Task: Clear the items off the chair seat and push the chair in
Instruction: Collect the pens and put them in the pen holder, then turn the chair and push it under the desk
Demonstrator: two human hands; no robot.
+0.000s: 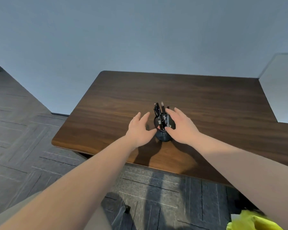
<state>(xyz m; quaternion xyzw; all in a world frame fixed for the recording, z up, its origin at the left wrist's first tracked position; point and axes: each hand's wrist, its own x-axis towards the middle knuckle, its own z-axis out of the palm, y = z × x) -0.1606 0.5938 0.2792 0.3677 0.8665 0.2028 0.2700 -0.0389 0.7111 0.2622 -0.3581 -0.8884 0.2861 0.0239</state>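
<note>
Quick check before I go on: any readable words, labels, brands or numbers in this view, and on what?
None can be read.
Pens in the pen holder: pale bands that may be labels, too small and blurred to read.
Yellow item at the bottom right: no print visible.
Desk, left hand, right hand: no markings.

The right hand point(181, 127) covers the right side of the black pen cup point(163, 135), so contact there cannot be told. The pens point(161, 113) inside are too small to count. A yellow object point(249, 221) at the bottom edge is cut off and blurred. A dark part point(123, 211) low on the floor point(23, 138) is unclear.
</note>
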